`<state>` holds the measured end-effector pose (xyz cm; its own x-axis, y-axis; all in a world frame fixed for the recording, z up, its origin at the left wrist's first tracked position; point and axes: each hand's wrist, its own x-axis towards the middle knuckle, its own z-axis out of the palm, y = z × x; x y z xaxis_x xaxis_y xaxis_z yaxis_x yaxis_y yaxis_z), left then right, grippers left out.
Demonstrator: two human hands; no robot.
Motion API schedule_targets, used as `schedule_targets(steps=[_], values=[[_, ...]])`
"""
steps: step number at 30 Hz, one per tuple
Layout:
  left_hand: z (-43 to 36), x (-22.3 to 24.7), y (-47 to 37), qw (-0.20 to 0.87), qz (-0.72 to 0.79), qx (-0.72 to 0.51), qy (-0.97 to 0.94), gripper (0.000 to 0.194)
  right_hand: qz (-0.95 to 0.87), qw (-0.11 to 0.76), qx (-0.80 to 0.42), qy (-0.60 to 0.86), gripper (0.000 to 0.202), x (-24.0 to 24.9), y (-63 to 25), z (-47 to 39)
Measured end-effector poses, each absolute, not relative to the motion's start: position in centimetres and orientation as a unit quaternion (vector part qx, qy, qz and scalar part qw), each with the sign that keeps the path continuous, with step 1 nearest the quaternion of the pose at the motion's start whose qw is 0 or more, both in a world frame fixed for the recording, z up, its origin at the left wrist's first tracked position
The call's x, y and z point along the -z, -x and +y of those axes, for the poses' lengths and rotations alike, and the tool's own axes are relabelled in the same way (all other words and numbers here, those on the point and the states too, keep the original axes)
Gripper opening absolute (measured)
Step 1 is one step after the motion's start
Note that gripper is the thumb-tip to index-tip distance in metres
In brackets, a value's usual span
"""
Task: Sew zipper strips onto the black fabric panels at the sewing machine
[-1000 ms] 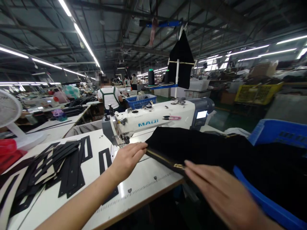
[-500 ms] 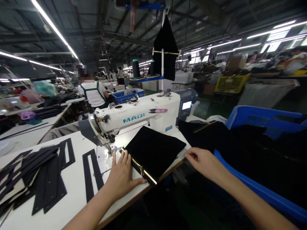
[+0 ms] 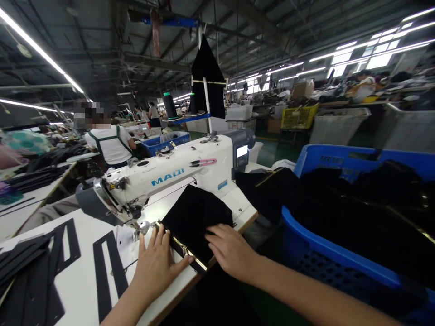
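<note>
Fingers of the left hand [image 3: 154, 265] lie spread and flat beside the gold zipper [image 3: 185, 250], thumb touching it; the right hand [image 3: 231, 251], fingers extended together, presses the black fabric piece [image 3: 195, 217] lying on the white table [image 3: 81, 290] under the sewing machine [image 3: 163, 174].

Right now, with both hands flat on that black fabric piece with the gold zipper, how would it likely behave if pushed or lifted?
The black fabric piece lies flat with soft, rounded edges, so it would probably droop when lifted. The left hand and right hand both press on it, which suggests it shifts or bunches easily on the smooth white table. The gold zipper probably stiffens that edge.
</note>
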<state>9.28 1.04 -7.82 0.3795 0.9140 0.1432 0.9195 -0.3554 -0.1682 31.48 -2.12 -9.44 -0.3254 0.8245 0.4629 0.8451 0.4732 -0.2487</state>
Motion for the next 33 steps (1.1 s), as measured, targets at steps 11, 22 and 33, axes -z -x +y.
schedule_targets(steps=[11,22,33], values=[[1.0,6.2,-8.1,0.033,-0.547,0.009,0.836,0.086,-0.726,0.264,0.02,0.635,0.034,8.2,-36.7,-2.9],[0.9,5.7,-6.4,-0.041,-0.566,-0.02,0.823,0.111,-0.605,0.222,-0.358,0.675,0.043,6.2,-36.2,8.9],[0.4,5.7,-4.5,-0.05,-0.555,-0.006,0.831,0.112,-0.591,0.295,-0.424,0.619,0.028,6.5,-31.5,9.9]])
